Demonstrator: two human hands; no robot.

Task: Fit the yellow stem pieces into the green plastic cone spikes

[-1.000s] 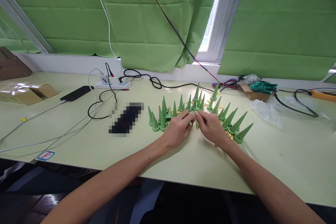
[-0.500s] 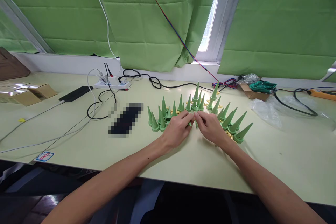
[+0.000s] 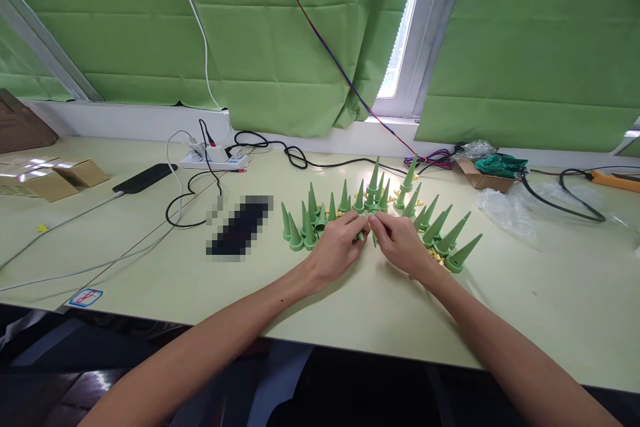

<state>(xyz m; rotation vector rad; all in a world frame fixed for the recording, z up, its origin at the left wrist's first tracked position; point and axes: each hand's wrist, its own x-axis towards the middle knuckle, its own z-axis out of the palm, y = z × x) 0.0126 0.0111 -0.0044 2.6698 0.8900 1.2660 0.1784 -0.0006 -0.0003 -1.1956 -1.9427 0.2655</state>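
Note:
My left hand (image 3: pixel 345 240) is closed around a green plastic spike (image 3: pixel 361 235), whose tip shows by the fingers. Close against it, my right hand (image 3: pixel 397 237) pinches something at the fingertips; a bit of green shows below, but what it grips is mostly hidden. Several green cone-shaped spikes (image 3: pixel 295 233) stand upright beyond and left of my hands. More green spikes (image 3: pixel 453 233) lean to the right beside my right wrist. Small yellow pieces (image 3: pixel 437 257) lie among the spikes.
A pixelated dark object (image 3: pixel 240 227) lies left of my hands. Farther back are a power strip (image 3: pixel 215 159) with cables and a black slab (image 3: pixel 145 178). On the right sit an open cardboard box (image 3: pixel 483 177) and a clear plastic bag (image 3: pixel 507 217). Yellowish boxes (image 3: pixel 50 180) stand far left.

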